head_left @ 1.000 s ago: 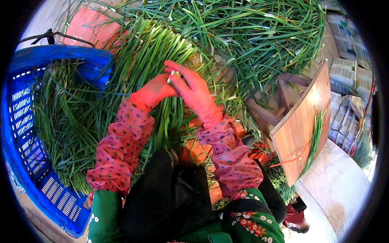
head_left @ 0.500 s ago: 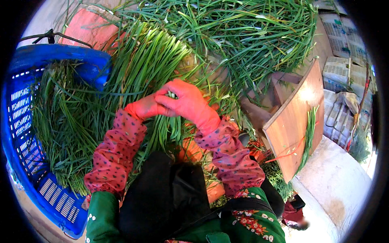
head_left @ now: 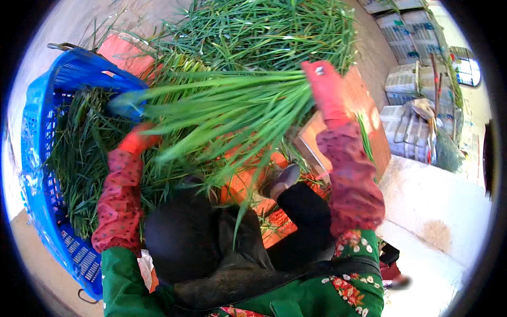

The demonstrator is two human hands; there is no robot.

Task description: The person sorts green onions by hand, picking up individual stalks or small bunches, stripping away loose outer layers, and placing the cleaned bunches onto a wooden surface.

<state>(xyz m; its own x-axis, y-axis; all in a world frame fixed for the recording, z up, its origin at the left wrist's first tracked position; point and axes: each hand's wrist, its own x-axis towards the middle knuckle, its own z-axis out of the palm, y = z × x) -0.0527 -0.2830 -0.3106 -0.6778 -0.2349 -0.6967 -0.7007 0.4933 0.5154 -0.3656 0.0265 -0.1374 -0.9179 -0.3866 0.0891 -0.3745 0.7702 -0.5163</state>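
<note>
My right hand [head_left: 324, 87], in a red-orange rubber glove, is raised at the right and closed around the stem ends of a bunch of long green chives [head_left: 232, 105]. The leaves fan out to the left and are blurred by motion. My left hand [head_left: 140, 138], gloved alike, is lower at the left, by the leaf tips and the edge of the chives in the blue basket. Its fingers are smeared and partly hidden. Beneath the bunch, a stack of chives [head_left: 185, 64] lies with its pale ends facing away from me.
A blue plastic basket [head_left: 36, 127] holding loose chives stands at my left. Farther away spreads a large chive heap [head_left: 269, 31]. A wooden board [head_left: 364, 100] leans at the right, before a white block [head_left: 428, 206]. Wrapped bundles [head_left: 404, 127] are stacked beyond.
My hands have come apart. The right has swung up and to the right with the bunch of chives; the left has moved left toward the basket. The view has shifted too.
</note>
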